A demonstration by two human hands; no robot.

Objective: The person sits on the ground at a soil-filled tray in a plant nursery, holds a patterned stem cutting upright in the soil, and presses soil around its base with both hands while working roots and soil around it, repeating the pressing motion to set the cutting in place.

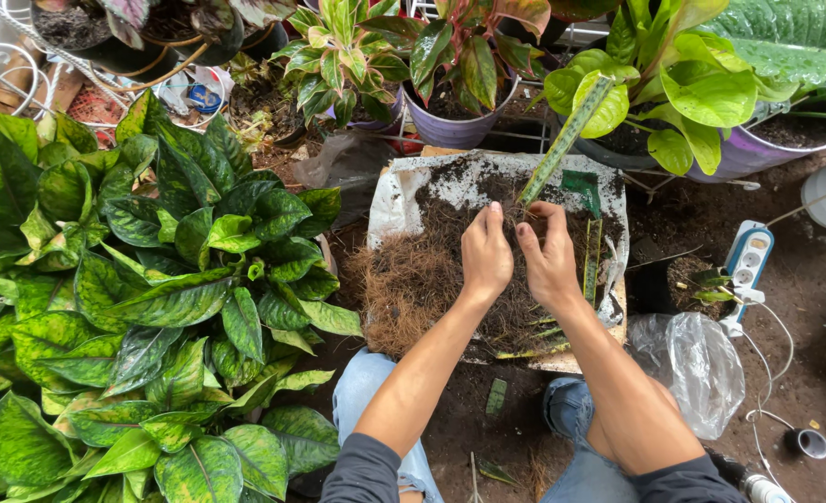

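Outdoors, among crowded potted plants, a person kneels in blue jeans and works both bare hands into a heap of dark soil and brown fibrous roots (413, 279) spread over a white sack (396, 200) that lies on a flat board (571, 361) on the ground. Left hand (486, 253) and right hand (549, 261) sit side by side, nearly touching, at the far middle of the heap, each with its grip closed, fingers curled and pinched together around the base of a long, narrow, green-and-yellow mottled leaf cutting (567, 138). That cutting rises from between the fingertips and slants up and to the right, its tip reaching the bright green foliage of a plant in a purple pot (744, 154). A small green hand trowel (588, 224) stands in the soil just right of the right hand. Several thin green leaf strips (534, 328) lie on the heap below the wrists.

At left, a large bush of speckled green leaves (143, 307) fills the frame's edge. Behind the sack stands another purple pot (452, 129) holding red-tinged leaves. On the bare earth at right lie a crumpled clear plastic bag (697, 359), near the right knee, and a white power strip (746, 261) with its cable trailing toward the lower corner.
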